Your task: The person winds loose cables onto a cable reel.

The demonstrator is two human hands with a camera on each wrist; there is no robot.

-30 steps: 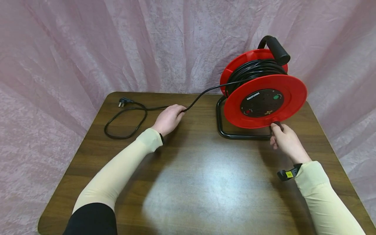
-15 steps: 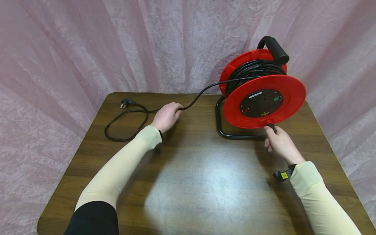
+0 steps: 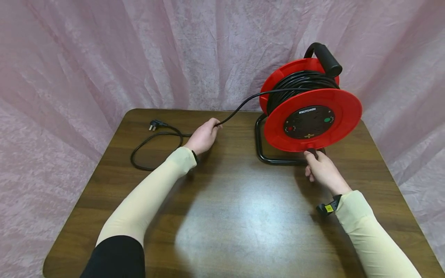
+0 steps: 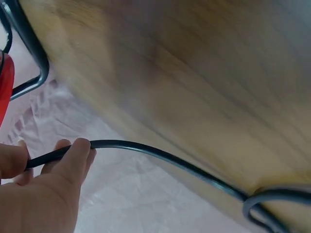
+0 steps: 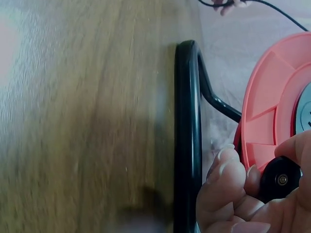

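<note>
A red cable reel (image 3: 344, 112) with black cable wound round its drum stands at the back right of the table. My right hand (image 3: 324, 170) grips the black winding knob (image 5: 280, 178) at the lower edge of the reel's front disc. Left of the reel, my left hand (image 3: 202, 136) holds the black cable (image 4: 160, 154), which runs between thumb and fingers. From there the cable rises to the top of the drum. Its loose end curves in a loop on the table, partly behind my left forearm, and ends in a plug (image 3: 156, 124).
The reel sits on a black tubular frame (image 3: 259, 141) with a carrying handle (image 3: 328, 60) on top. Under it is a brown wooden table (image 3: 250, 216). A pink curtain (image 3: 208, 54) hangs right behind the table's back edge.
My right hand has moved left with the winding knob, and the reel's front disc has turned. The plug and cable loop have slid right. My left hand shifted slightly left, then back right.
</note>
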